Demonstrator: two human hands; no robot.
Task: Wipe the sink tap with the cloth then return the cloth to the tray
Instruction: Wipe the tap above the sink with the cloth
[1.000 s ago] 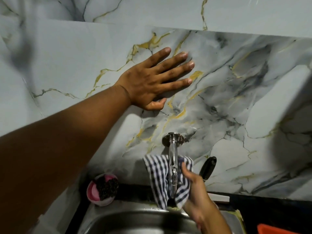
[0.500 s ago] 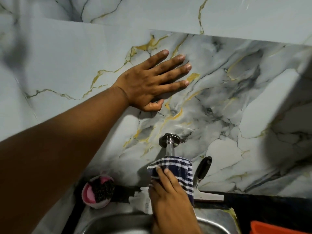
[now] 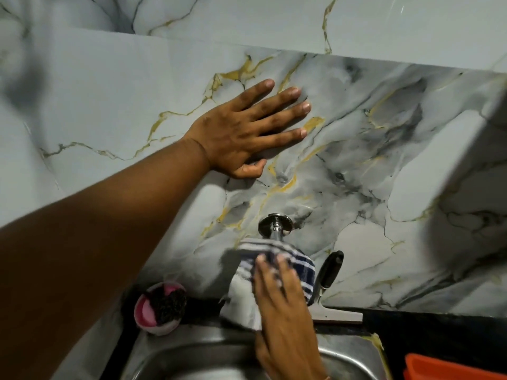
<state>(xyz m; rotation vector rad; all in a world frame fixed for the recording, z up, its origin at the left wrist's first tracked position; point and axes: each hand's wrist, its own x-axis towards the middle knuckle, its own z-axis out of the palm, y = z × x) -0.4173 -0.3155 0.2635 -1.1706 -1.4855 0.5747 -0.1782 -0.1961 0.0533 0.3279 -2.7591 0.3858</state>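
A chrome tap (image 3: pixel 275 225) juts from the marble wall above the steel sink (image 3: pixel 192 355). Only its round wall flange and a short piece of neck show. A blue-and-white checked cloth (image 3: pixel 297 266) is wrapped over the rest of the tap. My right hand (image 3: pixel 282 303) lies on top of the cloth, fingers pressing it around the tap, and is blurred. My left hand (image 3: pixel 244 133) rests flat on the wall above the tap, fingers spread, holding nothing. An orange tray (image 3: pixel 455 368) shows at the bottom right corner.
A pink bowl (image 3: pixel 148 316) with a dark scrubber stands left of the tap on the sink's back ledge. A squeegee with a black handle (image 3: pixel 329 272) leans on the wall right of the tap. The dark counter runs along the right.
My right hand moved from beside the hanging cloth onto the top of the tap, bunching the cloth over it. The left hand stays flat on the wall.
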